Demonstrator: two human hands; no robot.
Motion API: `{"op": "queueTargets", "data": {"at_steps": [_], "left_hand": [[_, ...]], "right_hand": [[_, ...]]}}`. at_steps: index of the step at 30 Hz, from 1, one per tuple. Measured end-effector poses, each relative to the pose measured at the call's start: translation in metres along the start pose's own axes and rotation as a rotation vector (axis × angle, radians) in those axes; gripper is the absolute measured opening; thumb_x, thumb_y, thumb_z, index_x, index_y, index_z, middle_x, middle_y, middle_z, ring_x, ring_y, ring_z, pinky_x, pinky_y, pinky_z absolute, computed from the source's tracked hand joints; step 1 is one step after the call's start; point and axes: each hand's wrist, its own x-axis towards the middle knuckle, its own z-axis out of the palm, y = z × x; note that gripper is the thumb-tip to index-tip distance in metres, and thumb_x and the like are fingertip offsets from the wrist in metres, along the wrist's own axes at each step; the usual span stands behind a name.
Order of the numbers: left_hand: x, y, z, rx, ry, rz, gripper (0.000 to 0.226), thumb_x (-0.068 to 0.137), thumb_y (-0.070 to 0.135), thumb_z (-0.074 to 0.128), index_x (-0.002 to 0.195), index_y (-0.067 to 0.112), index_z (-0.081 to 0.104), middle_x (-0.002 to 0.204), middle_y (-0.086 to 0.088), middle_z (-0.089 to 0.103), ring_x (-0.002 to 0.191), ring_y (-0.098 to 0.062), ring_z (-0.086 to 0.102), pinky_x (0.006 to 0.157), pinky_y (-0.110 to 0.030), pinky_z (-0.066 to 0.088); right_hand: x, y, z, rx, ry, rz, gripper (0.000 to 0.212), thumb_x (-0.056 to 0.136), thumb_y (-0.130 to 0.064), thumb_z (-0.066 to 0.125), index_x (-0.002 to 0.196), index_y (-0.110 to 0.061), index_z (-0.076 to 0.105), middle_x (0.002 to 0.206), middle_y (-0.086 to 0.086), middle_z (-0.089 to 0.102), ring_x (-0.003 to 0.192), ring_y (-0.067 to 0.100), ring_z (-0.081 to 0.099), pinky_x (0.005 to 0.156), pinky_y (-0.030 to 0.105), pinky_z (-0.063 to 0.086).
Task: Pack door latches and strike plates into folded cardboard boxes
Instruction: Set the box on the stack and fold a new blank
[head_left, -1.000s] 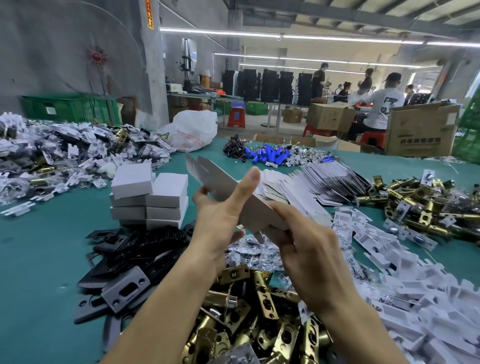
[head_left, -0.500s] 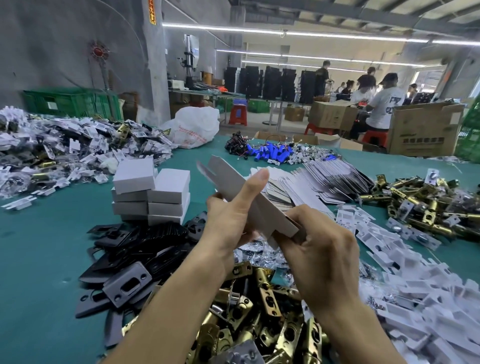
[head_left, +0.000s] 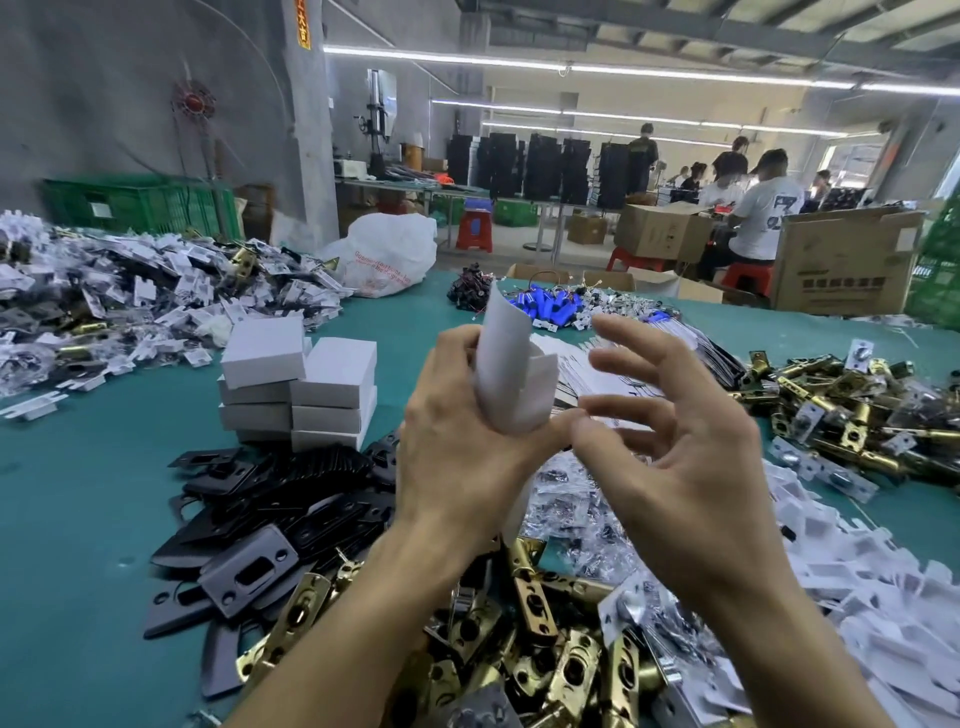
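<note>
Cardboard box blank gripped upright in curled left hand, right hand just beside it, fingers spread and holding nothing, brass latches and black strike plates heaped below, folded white boxes stacked at left on green table.

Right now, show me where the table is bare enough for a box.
Largest bare patch: green table near left, bordered by the black strike plates and the stack of white boxes. A narrower strip runs beyond that stack toward the white plastic bag. Crowded: brass latches centre, white card inserts right.
</note>
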Motion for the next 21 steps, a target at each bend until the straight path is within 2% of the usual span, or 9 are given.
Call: {"op": "queueTargets", "data": {"at_steps": [2, 4, 6, 7, 9, 12, 16, 18, 21], "left_hand": [[-0.001, 0.002, -0.001, -0.047, -0.052, 0.0, 0.069, 0.06, 0.056, 0.087, 0.115, 0.033, 0.052, 0.094, 0.005, 0.069, 0.081, -0.015, 0.069, 0.066, -0.041, 0.058], [-0.001, 0.005, -0.001, -0.203, -0.144, -0.031, 0.057, 0.068, 0.041, 0.087, 0.116, 0.027, 0.06, 0.093, 0.0, 0.072, 0.082, -0.018, 0.071, 0.068, -0.04, 0.059], [0.002, 0.007, -0.002, -0.368, -0.253, -0.062, 0.037, 0.075, 0.025, 0.076, 0.111, 0.02, 0.067, 0.094, -0.002, 0.075, 0.085, -0.019, 0.073, 0.069, -0.035, 0.06], [0.002, 0.008, -0.004, -0.454, -0.312, -0.064, 0.029, 0.077, 0.016, 0.069, 0.106, 0.018, 0.07, 0.092, 0.0, 0.076, 0.083, -0.015, 0.073, 0.067, -0.027, 0.058], [0.003, 0.009, -0.006, -0.577, -0.427, -0.078, 0.028, 0.076, 0.006, 0.058, 0.097, 0.017, 0.073, 0.085, 0.004, 0.076, 0.077, -0.007, 0.07, 0.065, -0.017, 0.053], [0.004, 0.004, -0.007, -0.648, -0.465, -0.158, 0.029, 0.072, 0.008, 0.057, 0.096, 0.012, 0.073, 0.085, 0.001, 0.075, 0.075, -0.01, 0.068, 0.065, -0.019, 0.053], [0.006, -0.003, -0.008, -0.718, -0.48, -0.218, 0.031, 0.078, 0.013, 0.069, 0.109, 0.011, 0.072, 0.102, -0.01, 0.076, 0.088, -0.019, 0.072, 0.072, -0.026, 0.056], [0.006, -0.006, -0.007, -0.747, -0.446, -0.24, 0.033, 0.077, 0.014, 0.072, 0.111, 0.014, 0.07, 0.103, -0.01, 0.076, 0.089, -0.019, 0.073, 0.071, -0.026, 0.057], [0.005, -0.011, -0.004, -0.669, -0.396, -0.247, 0.051, 0.072, 0.024, 0.081, 0.117, 0.013, 0.06, 0.107, -0.006, 0.075, 0.096, -0.02, 0.073, 0.074, -0.029, 0.059]], "right_hand": [[0.0, -0.004, 0.004, 0.006, 0.037, -0.046, 0.043, 0.082, -0.024, 0.067, 0.119, -0.044, 0.063, 0.111, -0.021, 0.068, 0.094, 0.001, 0.069, 0.073, 0.017, 0.056], [0.0, -0.001, 0.007, 0.055, 0.031, -0.018, 0.035, 0.085, -0.03, 0.066, 0.117, -0.043, 0.065, 0.11, -0.021, 0.069, 0.095, 0.001, 0.069, 0.075, 0.02, 0.057], [0.001, 0.003, 0.008, 0.183, 0.027, 0.075, 0.03, 0.088, -0.04, 0.064, 0.116, -0.051, 0.06, 0.111, -0.019, 0.068, 0.098, 0.002, 0.069, 0.077, 0.022, 0.057], [0.002, 0.005, 0.007, 0.223, 0.027, 0.119, 0.03, 0.09, -0.042, 0.064, 0.116, -0.053, 0.057, 0.112, -0.017, 0.067, 0.099, 0.003, 0.069, 0.079, 0.024, 0.058], [0.004, 0.01, 0.005, 0.277, 0.024, 0.19, 0.033, 0.092, -0.034, 0.063, 0.121, -0.049, 0.056, 0.111, -0.011, 0.068, 0.099, 0.007, 0.07, 0.083, 0.031, 0.059], [0.006, 0.014, 0.0, 0.341, -0.015, 0.217, 0.035, 0.092, -0.015, 0.063, 0.118, -0.038, 0.065, 0.102, -0.006, 0.074, 0.092, 0.011, 0.072, 0.081, 0.031, 0.059], [0.005, 0.019, -0.002, 0.441, -0.109, 0.252, 0.036, 0.081, -0.026, 0.067, 0.116, -0.036, 0.07, 0.105, 0.001, 0.076, 0.1, 0.019, 0.072, 0.086, 0.037, 0.059], [0.005, 0.02, -0.001, 0.506, -0.174, 0.255, 0.036, 0.079, -0.028, 0.066, 0.114, -0.034, 0.073, 0.108, 0.004, 0.075, 0.103, 0.02, 0.071, 0.086, 0.031, 0.059], [0.004, 0.026, 0.001, 0.529, -0.211, 0.277, 0.03, 0.08, -0.026, 0.064, 0.109, -0.028, 0.076, 0.108, 0.004, 0.076, 0.104, 0.018, 0.071, 0.081, 0.026, 0.058]]}}
